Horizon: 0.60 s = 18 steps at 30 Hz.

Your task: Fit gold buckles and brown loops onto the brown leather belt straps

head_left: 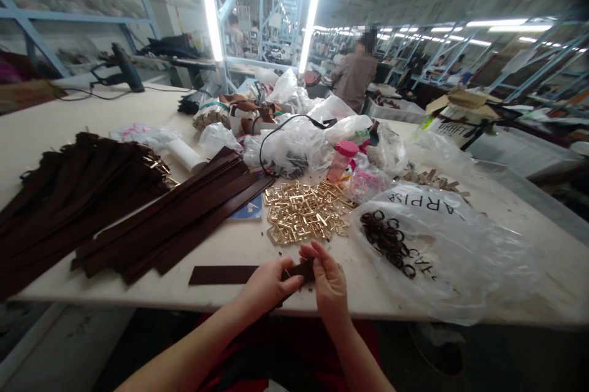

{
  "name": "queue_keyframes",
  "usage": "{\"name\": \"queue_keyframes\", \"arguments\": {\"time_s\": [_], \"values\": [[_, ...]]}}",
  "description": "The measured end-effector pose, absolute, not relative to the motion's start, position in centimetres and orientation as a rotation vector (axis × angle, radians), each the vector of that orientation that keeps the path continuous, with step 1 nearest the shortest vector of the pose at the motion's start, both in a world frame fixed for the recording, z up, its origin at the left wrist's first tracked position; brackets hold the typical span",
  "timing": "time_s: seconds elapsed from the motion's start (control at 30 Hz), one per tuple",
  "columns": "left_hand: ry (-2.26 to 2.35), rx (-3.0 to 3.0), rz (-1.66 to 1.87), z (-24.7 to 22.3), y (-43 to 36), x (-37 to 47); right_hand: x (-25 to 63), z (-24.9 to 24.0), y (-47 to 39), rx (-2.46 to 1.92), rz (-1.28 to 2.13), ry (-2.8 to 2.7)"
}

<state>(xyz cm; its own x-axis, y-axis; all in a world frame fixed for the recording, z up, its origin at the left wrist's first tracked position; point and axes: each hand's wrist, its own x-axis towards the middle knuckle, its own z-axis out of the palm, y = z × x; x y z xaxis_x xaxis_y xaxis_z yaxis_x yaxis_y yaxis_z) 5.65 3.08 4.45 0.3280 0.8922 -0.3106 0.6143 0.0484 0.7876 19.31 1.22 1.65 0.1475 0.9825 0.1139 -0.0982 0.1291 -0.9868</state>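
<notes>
At the table's front edge, my left hand (271,283) is closed on a dark brown strap (221,275), whose flat end lies on the table to the left. My right hand (329,278) pinches the same strap near its other end. Just beyond my hands sits a pile of gold buckles (304,211). Dark brown loops (389,238) lie on a clear plastic bag (464,257) to the right. Stacks of dark brown straps (184,214) spread over the left side. Whether a buckle is between my fingers is too small to tell.
Behind the buckles are crumpled plastic bags (294,146), a pink-lidded jar (342,159) and a white roll (184,154). A blue booklet (247,209) lies partly under the straps. A black device with a cable (127,68) is at the back left. A person (356,76) stands beyond the table.
</notes>
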Motion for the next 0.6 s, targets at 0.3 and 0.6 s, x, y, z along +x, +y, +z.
{"name": "queue_keyframes", "arguments": {"time_s": [0.3, 0.6], "values": [[1.452, 1.801, 0.504, 4.92, 2.62, 6.26, 19.57, 1.81, 2.23, -1.288, 1.171, -1.039], [1.427, 1.844, 0.393, 4.33, 2.6, 5.75, 20.14, 2.07, 1.4, -1.34, 0.908, -1.339]]}}
